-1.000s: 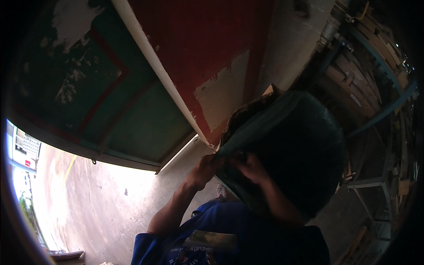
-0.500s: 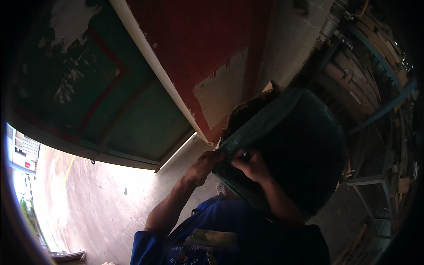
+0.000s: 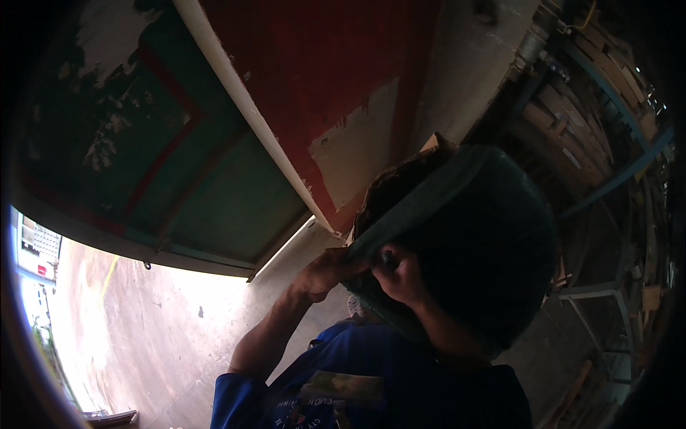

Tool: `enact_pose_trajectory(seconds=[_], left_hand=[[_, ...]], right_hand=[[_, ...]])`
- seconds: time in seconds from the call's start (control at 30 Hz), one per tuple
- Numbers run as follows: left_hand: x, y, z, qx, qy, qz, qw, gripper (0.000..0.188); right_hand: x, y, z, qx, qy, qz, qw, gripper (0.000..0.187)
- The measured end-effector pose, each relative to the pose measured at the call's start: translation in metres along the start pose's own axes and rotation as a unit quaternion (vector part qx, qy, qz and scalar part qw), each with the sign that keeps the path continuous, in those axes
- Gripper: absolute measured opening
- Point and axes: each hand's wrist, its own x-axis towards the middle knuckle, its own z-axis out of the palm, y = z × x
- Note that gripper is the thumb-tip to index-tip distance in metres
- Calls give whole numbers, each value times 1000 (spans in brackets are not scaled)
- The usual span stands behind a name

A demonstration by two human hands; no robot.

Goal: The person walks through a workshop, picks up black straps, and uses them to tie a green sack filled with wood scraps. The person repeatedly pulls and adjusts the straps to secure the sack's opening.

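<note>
A large, dark green, rounded container-like thing (image 3: 493, 236) fills the space in front of my chest; its inside and outside are hard to tell apart in the shadow. My left hand (image 3: 321, 274) is closed on the near left end of its paler edge (image 3: 407, 207). Right beside it, my right hand (image 3: 402, 275) is closed in a fist around a small dark object (image 3: 389, 259), of which only a stubby end shows. My right forearm crosses in front of the green thing. Brown, ragged material (image 3: 386, 179) shows behind the edge.
A red panel with a bare patch (image 3: 354, 146) and a green panel (image 3: 229, 207) stand ahead and to the left. At right, a blue-framed rack (image 3: 622, 171) holds wood pieces. Sunlit concrete floor (image 3: 171, 314) lies to the left, and a pipe fitting (image 3: 529, 50) is at upper right.
My left hand has shifted slightly left and down, still on the edge. The right fist has turned a little and moved slightly left. The dark object's end now faces up more.
</note>
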Motion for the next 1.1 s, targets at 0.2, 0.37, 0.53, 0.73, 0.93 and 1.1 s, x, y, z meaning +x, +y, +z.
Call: enact_pose_trajectory(seconds=[0.2, 0.37, 0.53, 0.73, 0.93, 1.1], left_hand=[[-2, -9, 1, -60, 30, 5, 998, 42], [-6, 11, 8, -39, 15, -1, 999, 42], [-2, 1, 2, -55, 10, -3, 998, 41], [-8, 5, 9, -44, 36, 38, 998, 33], [-15, 0, 19, 249, 120, 190, 942, 34], [-29, 13, 35, 361, 187, 197, 892, 43]], right_hand=[[-9, -20, -9, -97, 8, 32, 995, 32], [-9, -28, -20, -181, 50, -20, 982, 22], [-8, -22, -4, -113, 84, -10, 990, 13], [-15, -4, 7, -33, 103, 70, 992, 15], [-6, -7, 9, -75, 76, 28, 994, 15], [-2, -8, 3, 61, -1, 71, 996, 14]])
